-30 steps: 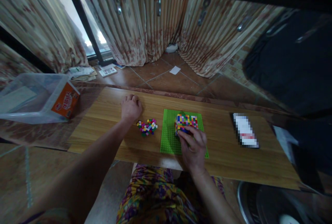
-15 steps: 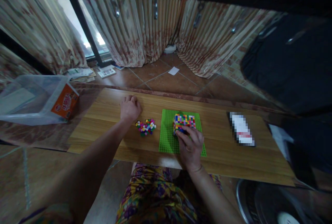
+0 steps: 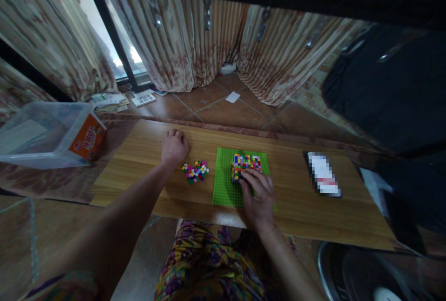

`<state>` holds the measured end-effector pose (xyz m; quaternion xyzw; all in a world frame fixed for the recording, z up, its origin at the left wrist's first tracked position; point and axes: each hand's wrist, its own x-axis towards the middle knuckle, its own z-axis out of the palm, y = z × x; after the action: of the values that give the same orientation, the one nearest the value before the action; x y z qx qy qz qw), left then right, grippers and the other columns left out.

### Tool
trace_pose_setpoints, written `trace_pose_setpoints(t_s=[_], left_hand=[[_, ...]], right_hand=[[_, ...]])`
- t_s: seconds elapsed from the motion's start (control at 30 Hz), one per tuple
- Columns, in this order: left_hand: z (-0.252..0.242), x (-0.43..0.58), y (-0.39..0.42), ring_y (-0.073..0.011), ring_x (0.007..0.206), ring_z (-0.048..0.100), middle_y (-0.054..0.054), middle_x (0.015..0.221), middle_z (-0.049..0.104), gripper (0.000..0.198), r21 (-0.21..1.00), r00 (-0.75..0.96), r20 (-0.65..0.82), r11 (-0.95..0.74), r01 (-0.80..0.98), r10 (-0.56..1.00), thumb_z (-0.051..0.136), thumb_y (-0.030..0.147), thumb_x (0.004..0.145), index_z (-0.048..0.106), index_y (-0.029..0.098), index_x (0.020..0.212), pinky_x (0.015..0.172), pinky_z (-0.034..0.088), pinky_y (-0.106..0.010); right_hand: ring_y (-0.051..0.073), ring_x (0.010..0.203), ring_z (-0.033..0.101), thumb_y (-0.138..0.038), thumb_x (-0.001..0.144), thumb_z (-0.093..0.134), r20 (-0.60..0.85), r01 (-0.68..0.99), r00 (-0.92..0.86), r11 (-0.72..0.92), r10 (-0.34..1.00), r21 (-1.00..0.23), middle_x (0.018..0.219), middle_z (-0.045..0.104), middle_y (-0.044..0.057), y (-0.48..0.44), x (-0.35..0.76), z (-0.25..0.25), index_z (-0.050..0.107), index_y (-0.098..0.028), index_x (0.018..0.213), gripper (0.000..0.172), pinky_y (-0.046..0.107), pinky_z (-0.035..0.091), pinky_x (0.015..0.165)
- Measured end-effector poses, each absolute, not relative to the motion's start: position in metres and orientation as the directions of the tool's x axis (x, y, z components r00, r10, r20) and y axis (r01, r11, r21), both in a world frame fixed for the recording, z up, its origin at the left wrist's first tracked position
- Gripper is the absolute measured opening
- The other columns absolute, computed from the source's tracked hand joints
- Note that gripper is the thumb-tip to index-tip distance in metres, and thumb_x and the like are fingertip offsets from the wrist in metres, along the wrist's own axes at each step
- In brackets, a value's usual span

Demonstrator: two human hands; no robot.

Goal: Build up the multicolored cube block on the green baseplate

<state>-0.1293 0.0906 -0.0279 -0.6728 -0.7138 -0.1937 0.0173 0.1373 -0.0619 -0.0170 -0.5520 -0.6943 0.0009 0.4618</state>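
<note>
On the wooden table, a green baseplate (image 3: 223, 194) carries a low, many-coloured block built of small toy bricks (image 3: 246, 160). My right hand (image 3: 258, 195) is over the near side of that block, its thumb and fingers bent together at the front edge. Whatever lies between those fingertips is too small or hidden to make out. To the left of the plate is a loose pile of tiny coloured bricks (image 3: 195, 171). Just beyond the pile, my left hand (image 3: 174, 147) rests on the tabletop with its fingers curled under, and nothing shows in it.
A blurred-out phone-like object (image 3: 324, 174) lies on the table's right part. Left of the table stands a clear plastic bin (image 3: 45, 145) with an orange label. Curtains (image 3: 174, 41) hang beyond the table (image 3: 289, 217). A round metal-rimmed object (image 3: 324, 264) is at lower right.
My right hand has shifted slightly right along the block's near edge, and its fingers have drawn closer together. The left hand stays where it was.
</note>
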Motion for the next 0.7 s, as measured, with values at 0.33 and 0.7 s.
trace_pose_setpoints(t_s=[0.33, 0.7], left_hand=[[-0.029, -0.13, 0.091, -0.0324, 0.112, 0.054, -0.015, 0.116, 0.064, 0.031, 0.233, -0.077, 0.292, 0.007, 0.972, 0.953, 0.039, 0.026, 0.091, 0.067, 0.017, 0.101, 0.098, 0.041, -0.046], [-0.03, -0.129, 0.091, -0.0324, 0.113, 0.053, -0.015, 0.116, 0.063, 0.029, 0.235, -0.083, 0.276, 0.016, 0.972, 0.957, 0.04, 0.025, 0.091, 0.065, 0.017, 0.101, 0.099, 0.04, -0.046]], right_hand=[[0.021, 0.099, 0.062, -0.024, 0.094, 0.06, 0.635, 0.786, 0.093, 0.335, 0.767, -0.52, 0.106, 0.071, 0.007, -0.058, 0.132, -0.014, 0.073, -0.024, 0.101, 0.015, 0.04, 0.049, 0.086], [0.02, 0.096, 0.064, -0.016, 0.093, 0.058, 0.629, 0.708, -0.03, 0.461, 0.777, -0.535, 0.103, 0.071, 0.006, -0.078, 0.099, -0.005, 0.071, -0.026, 0.102, 0.019, 0.039, 0.052, 0.086]])
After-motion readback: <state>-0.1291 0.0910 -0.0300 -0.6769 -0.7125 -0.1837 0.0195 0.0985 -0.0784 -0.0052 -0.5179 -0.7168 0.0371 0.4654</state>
